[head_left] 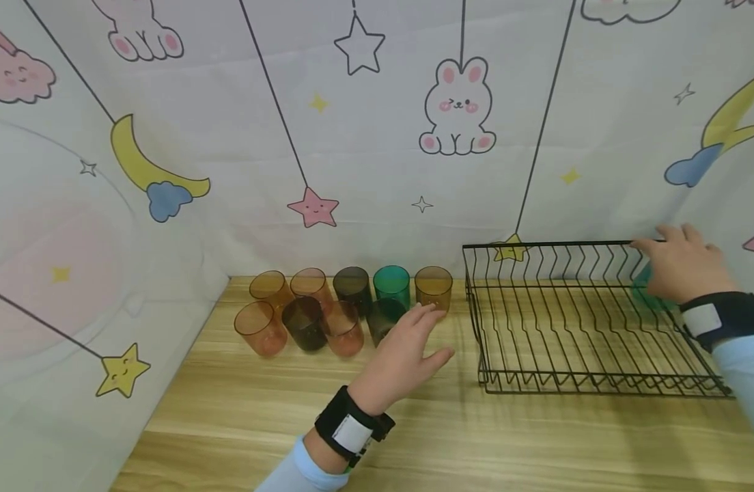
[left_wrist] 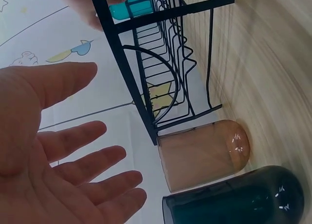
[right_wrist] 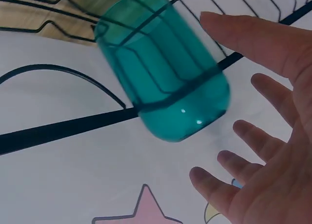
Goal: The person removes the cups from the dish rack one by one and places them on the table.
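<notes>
My right hand [head_left: 687, 263] is above the right end of the black wire rack [head_left: 589, 374], fingers spread. A teal cup [right_wrist: 165, 77] stands upside down in the rack, base up, with a gap between it and the fingers in the right wrist view. My left hand [head_left: 395, 365] hovers with fingers extended and nothing in them, overlapping a dark grey cup [head_left: 383, 316] in the head view. Just beyond its fingertips is an amber cup [head_left: 434, 283], and a green cup [head_left: 392, 281] stands beside that one.
Left of the rack, more see-through cups stand in two rows on the wooden table [head_left: 242, 424], among them an orange cup [head_left: 261, 329] and a dark cup [head_left: 306, 324]. Behind them hangs a patterned white cloth [head_left: 377, 157].
</notes>
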`<state>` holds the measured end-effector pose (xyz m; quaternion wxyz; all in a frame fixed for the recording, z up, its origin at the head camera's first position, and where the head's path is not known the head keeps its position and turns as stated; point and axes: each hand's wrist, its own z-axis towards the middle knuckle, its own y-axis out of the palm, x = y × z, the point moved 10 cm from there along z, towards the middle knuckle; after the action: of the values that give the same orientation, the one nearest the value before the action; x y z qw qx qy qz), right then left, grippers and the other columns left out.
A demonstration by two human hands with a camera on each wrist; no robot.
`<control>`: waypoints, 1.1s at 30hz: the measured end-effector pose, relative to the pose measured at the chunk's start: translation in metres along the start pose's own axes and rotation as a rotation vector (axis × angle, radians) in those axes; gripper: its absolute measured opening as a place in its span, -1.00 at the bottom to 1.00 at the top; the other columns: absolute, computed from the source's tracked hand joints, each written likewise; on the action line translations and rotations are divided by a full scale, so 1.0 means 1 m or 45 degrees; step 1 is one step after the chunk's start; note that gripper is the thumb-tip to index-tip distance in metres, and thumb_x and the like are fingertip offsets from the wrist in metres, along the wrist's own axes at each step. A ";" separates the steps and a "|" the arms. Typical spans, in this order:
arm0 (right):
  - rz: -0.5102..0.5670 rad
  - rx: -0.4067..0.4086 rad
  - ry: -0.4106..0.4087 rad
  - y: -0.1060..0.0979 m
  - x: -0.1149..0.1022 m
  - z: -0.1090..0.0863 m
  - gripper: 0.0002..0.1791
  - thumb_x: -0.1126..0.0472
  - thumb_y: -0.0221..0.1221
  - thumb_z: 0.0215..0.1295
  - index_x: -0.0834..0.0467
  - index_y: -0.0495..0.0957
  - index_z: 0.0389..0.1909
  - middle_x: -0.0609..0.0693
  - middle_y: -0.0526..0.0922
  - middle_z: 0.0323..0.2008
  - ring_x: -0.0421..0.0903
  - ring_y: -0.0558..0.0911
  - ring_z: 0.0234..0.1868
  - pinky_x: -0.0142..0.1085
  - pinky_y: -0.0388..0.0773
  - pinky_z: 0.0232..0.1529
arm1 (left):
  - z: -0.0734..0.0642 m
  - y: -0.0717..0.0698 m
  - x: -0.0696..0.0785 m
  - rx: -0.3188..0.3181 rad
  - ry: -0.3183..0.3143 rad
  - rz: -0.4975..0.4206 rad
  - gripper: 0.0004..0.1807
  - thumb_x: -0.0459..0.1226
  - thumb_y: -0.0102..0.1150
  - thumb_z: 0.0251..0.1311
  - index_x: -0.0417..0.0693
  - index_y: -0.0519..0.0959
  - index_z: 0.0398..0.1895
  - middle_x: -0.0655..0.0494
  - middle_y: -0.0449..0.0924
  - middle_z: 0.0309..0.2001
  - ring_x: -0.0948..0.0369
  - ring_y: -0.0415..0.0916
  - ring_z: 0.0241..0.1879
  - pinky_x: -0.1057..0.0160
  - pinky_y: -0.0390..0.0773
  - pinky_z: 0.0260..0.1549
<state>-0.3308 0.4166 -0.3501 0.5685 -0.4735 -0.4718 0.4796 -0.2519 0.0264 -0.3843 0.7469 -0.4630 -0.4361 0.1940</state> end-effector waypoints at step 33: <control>-0.163 -0.122 -0.021 0.017 0.001 0.000 -0.59 0.52 0.22 0.00 0.29 0.55 -0.04 0.52 0.42 -0.16 0.41 0.48 -0.31 0.18 0.50 -0.45 | -0.001 0.003 -0.006 -0.030 -0.037 -0.011 -0.41 0.06 0.10 0.22 0.05 0.35 0.27 0.05 0.27 0.35 0.10 0.11 0.40 0.08 0.27 0.30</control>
<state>-0.3323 0.4195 -0.3673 0.5706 -0.4651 -0.5283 0.4231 -0.2541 0.0231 -0.3902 0.7357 -0.4671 -0.4512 0.1923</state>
